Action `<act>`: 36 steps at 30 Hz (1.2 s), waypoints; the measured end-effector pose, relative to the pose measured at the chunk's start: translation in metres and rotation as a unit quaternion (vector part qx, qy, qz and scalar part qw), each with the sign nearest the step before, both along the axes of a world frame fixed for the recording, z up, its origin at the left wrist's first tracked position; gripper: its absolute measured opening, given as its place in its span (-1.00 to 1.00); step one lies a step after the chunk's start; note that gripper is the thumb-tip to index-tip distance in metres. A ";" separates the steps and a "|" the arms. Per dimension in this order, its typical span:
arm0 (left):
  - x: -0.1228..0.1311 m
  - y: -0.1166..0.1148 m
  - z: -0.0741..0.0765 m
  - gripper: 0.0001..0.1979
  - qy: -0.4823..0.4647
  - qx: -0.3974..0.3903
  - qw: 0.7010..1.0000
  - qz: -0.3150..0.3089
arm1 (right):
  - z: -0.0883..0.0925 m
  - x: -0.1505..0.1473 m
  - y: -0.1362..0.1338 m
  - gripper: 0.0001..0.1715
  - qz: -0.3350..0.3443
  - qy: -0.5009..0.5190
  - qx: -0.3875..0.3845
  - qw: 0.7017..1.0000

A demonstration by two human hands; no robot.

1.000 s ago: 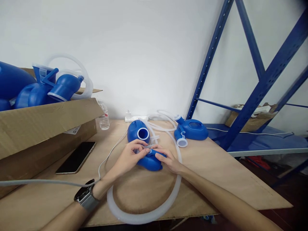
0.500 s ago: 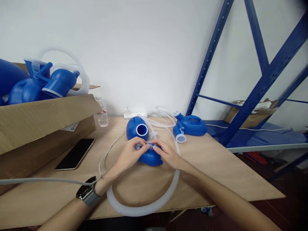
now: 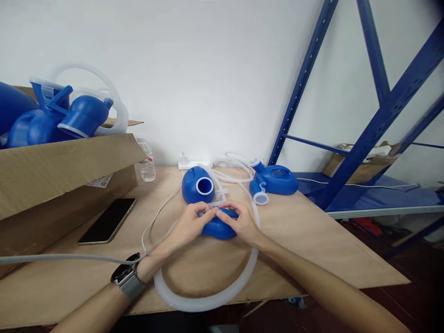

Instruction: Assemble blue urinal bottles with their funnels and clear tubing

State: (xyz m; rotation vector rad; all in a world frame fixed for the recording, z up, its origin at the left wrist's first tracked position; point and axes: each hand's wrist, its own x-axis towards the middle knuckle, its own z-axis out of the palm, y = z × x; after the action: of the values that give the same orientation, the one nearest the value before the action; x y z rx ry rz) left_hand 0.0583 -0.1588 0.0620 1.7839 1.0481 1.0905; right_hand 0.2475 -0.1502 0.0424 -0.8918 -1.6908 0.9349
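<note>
My left hand (image 3: pixel 189 226) and my right hand (image 3: pixel 239 224) meet over a blue plastic funnel piece (image 3: pixel 218 229) lying on the wooden table (image 3: pixel 312 240). Both pinch at its top, where a white corrugated hose (image 3: pixel 208 300) joins; the fingertips hide the joint. The hose loops toward me around my hands. Just behind stands a blue plastic container (image 3: pixel 196 185) with a white-rimmed round opening. A watch (image 3: pixel 126 280) sits on my left wrist.
A second blue container with hose (image 3: pixel 275 180) lies at the back right. A cardboard box (image 3: pixel 52 175) on the left holds several more blue containers. A phone (image 3: pixel 106 226), a water bottle (image 3: pixel 147 162), a power strip (image 3: pixel 194 164) and blue shelving (image 3: pixel 374 125) stand around.
My hands have shifted slightly on the blue funnel piece, fingertips drawing closer together at its top. The view has tilted a little; the parts on the table stay put.
</note>
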 end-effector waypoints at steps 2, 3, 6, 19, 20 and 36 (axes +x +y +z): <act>-0.001 0.000 0.002 -0.56 -0.012 -0.003 1.000 -0.009 | -0.001 -0.001 0.002 -0.63 -0.021 0.008 0.010 1.000; -0.001 -0.001 0.004 -0.56 -0.018 0.001 1.000 -0.014 | -0.001 -0.002 0.003 -0.64 -0.033 0.013 0.015 0.999; -0.001 -0.002 0.007 -0.57 -0.025 0.018 0.999 -0.024 | -0.003 -0.001 0.005 -0.63 -0.063 0.025 0.022 0.997; -0.001 -0.006 -0.002 -0.62 0.014 0.148 0.989 0.024 | -0.006 -0.007 -0.009 -0.69 -0.048 0.031 0.037 0.998; -0.001 -0.007 -0.002 -0.63 0.012 0.149 0.989 0.021 | -0.006 -0.007 -0.009 -0.70 -0.050 0.035 0.040 0.997; -0.010 -0.013 0.002 -0.77 0.040 0.174 0.981 -0.079 | -0.012 -0.004 -0.001 -0.56 -0.063 0.070 0.003 0.996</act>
State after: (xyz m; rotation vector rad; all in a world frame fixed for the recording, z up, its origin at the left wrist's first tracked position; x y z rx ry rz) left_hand 0.0488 -0.1718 0.0641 2.1632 0.7774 1.1646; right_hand 0.2435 -0.1509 0.0300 -0.8962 -1.5000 0.8854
